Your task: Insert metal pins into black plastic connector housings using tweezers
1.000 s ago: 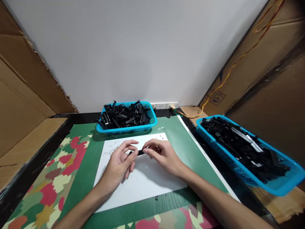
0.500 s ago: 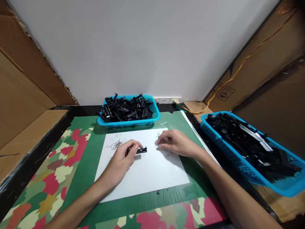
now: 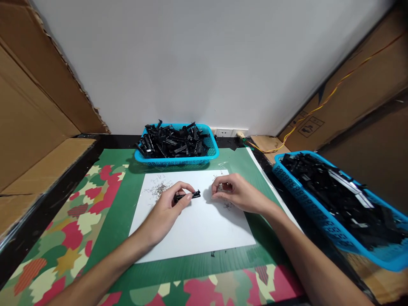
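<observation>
Between its thumb and fingers, my left hand (image 3: 174, 204) holds a narrow black plastic part (image 3: 195, 194) above a white sheet (image 3: 194, 236). My right hand (image 3: 234, 193) hovers at the sheet's right side with thumb and index finger bent toward each other; anything between the fingertips is too small to make out. A pile of tiny metal pieces (image 3: 160, 189) lies on the sheet beyond my left hand. Smaller scattered pieces (image 3: 227, 205) lie under and beside my right hand, partly hidden by it.
A blue basket (image 3: 177, 161) of black parts stands behind the sheet. Another blue basket (image 3: 321, 216) with black parts is at the right. Cardboard panels (image 3: 35, 76) flank the table, and a yellow-orange cable (image 3: 288, 135) runs from a wall socket (image 3: 224, 133).
The black part in my left hand has turned slightly, its free end now tilting up. My right finger and thumb have come a little closer together. The camera view has shifted slightly.
</observation>
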Demonstrator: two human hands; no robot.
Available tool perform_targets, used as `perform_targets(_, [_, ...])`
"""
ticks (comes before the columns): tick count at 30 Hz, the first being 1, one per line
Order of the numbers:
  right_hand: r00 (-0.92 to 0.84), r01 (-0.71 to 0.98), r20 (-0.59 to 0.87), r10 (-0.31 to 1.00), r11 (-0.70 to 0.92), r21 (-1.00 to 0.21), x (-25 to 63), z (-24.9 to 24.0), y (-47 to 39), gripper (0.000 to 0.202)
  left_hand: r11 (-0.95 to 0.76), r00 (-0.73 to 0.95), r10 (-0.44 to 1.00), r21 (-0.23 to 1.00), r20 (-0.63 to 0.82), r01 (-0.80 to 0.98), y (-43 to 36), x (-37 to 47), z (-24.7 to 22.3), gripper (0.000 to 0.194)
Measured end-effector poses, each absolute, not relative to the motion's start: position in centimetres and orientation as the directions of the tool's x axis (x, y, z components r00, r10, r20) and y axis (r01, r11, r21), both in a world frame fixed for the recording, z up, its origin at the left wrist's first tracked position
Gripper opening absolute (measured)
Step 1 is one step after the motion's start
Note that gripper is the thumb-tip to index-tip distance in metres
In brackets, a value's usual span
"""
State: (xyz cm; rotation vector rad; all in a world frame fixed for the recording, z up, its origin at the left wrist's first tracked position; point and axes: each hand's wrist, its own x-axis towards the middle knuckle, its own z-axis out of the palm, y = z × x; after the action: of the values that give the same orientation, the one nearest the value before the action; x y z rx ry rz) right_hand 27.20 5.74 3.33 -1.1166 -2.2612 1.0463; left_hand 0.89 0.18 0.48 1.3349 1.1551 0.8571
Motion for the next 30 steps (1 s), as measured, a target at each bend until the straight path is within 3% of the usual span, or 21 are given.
perform_targets(6, [-0.597, 0.367, 0.031, 0.802, 0.308, -0.878, 26.9, 3.4, 5.7, 0.017, 0.018, 0.286, 0.956, 0.984, -0.070, 0.180, 0.2, 0.8, 0.7, 0.034])
perform_targets(15, [-0.537, 0.246, 0.108, 0.837, 0.277, -0.929, 24.9, 2.5, 4.6, 0.020, -0.030, 0.332, 0.942, 0.973, -0.049, 0.228, 0.0, 1.4, 0.8, 0.031])
perform_targets(30, [-0.513, 0.331, 0.183, 0.839, 0.390, -0.860, 23.9, 2.7, 3.7, 0.006, -0.088, 0.317, 0.948, 0.946, -0.017, 0.312, -0.8, 1.6, 1.3, 0.036])
